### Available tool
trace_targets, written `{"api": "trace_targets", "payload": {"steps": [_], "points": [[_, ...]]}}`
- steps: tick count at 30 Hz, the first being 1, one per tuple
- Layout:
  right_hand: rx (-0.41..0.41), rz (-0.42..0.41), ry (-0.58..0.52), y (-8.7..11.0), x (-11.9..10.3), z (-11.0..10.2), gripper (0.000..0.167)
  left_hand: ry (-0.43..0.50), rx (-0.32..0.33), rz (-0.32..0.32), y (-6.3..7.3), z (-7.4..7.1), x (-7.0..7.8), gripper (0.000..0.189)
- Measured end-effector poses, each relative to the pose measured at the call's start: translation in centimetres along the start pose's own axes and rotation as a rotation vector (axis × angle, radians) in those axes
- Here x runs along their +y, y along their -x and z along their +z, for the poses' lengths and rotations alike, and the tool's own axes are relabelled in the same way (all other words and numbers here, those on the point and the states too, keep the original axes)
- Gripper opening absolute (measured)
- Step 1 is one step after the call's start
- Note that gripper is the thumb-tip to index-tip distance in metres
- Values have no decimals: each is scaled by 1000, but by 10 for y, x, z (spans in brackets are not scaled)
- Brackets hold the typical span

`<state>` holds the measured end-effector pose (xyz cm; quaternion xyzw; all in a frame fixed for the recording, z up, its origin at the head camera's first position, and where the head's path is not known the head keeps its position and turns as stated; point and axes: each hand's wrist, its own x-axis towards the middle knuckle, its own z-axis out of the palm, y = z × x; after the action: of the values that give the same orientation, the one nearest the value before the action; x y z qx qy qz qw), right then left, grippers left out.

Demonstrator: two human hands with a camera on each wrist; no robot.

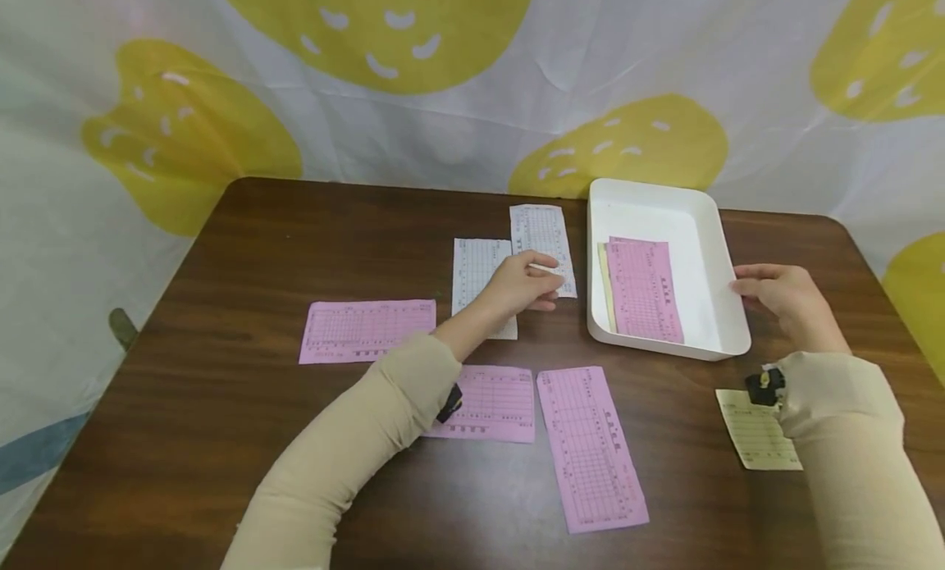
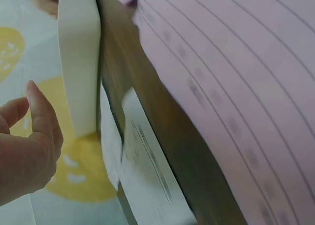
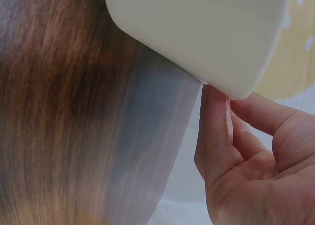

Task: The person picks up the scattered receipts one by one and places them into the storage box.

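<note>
My left hand (image 1: pixel 522 283) hovers over two pale printed paper slips, one (image 1: pixel 472 266) partly under the wrist, the other (image 1: pixel 537 227) close to the tray. Its fingers are loosely bent with nothing between them. At the far right, my right hand (image 1: pixel 786 299) touches the outer wall of a white tray (image 1: pixel 722 254) with its fingertips. In the right wrist view, thumb and fingers (image 3: pixel 216 112) meet the tray's lower edge. Inside the tray lies a pink slip (image 1: pixel 645 291), with a yellow slip (image 1: pixel 607 295) mostly hidden beneath it.
On the brown table (image 1: pixel 244 439) lie a pink slip (image 1: pixel 369 328) at left, another (image 1: pixel 495 402) partly behind the left sleeve, and a third (image 1: pixel 594 451) in front. A yellow slip (image 1: pixel 753 435) lies by the right sleeve. Behind hangs a patterned curtain (image 1: pixel 443 135).
</note>
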<state>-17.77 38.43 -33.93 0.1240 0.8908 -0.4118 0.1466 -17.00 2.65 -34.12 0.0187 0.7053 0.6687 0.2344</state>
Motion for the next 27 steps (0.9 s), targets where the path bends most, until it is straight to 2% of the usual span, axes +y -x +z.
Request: {"api": "trace_targets", "payload": {"steps": [5, 9, 11, 20, 27], "points": [[-5, 19, 24, 0, -1, 3, 57, -134, 16, -29, 12, -34, -10, 40], [-12, 53, 50, 0, -1, 5, 61, -261, 41, -56, 23, -64, -22, 38], [-9, 62, 60, 0, -2, 5, 61, -296, 47, -63, 28, -80, -27, 37], [-1, 5, 27, 1, -4, 4, 60, -418, 85, -65, 52, -146, -40, 38], [-5, 17, 45, 0, -2, 1, 61, -437, 101, -76, 65, -177, -38, 41]]}}
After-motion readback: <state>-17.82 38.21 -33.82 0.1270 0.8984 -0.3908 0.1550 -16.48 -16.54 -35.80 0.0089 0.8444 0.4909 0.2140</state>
